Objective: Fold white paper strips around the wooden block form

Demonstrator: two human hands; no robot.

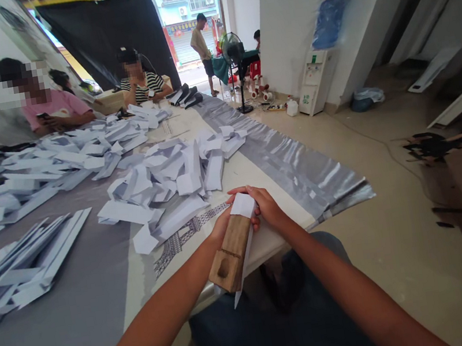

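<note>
A wooden block stands tilted over the table's near edge, with a white paper sheet wrapped around its far end. My left hand grips the block from the left side. My right hand is closed over the paper at the block's top, fingers pressing the fold down. A strip of the paper hangs below the block toward my lap.
A heap of folded white paper pieces lies on the table ahead, with flat stacks at the left. Two seated people work at the far end. A fan and water dispenser stand on the right floor.
</note>
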